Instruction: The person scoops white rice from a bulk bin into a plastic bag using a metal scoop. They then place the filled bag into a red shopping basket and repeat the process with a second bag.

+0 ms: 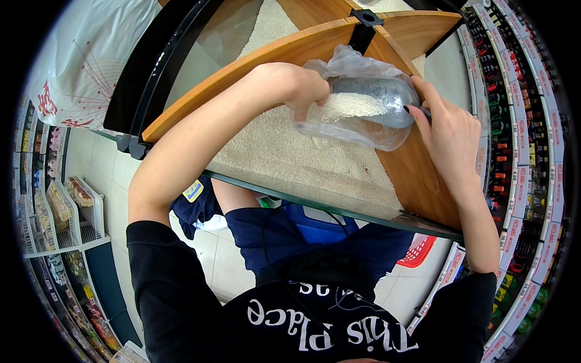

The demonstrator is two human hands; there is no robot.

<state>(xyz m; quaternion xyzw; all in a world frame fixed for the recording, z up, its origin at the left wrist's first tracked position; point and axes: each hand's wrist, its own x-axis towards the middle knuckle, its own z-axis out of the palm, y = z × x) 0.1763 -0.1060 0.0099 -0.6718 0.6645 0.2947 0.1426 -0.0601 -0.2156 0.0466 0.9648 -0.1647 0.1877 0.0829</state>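
A clear plastic bag (352, 61) is spread above a wooden bin of white rice (295, 143). Inside the bag's outline lies a shiny metal scoop (396, 97), with white rice (347, 106) heaped at its left end. My left hand (306, 90) bends over the bag's left side, fingers curled on the thin film. At the scoop's right end, my right hand (449, 120) grips its dark handle between thumb and fingers. Whether those fingers also pinch the bag's edge cannot be made out.
Wooden dividers (245, 59) and a black post (363, 34) stand behind the bag. A glass front panel (317, 199) runs between the bin and my body. Shelves of bottles (499, 136) curve along the right. A red basket (420, 252) sits on the floor.
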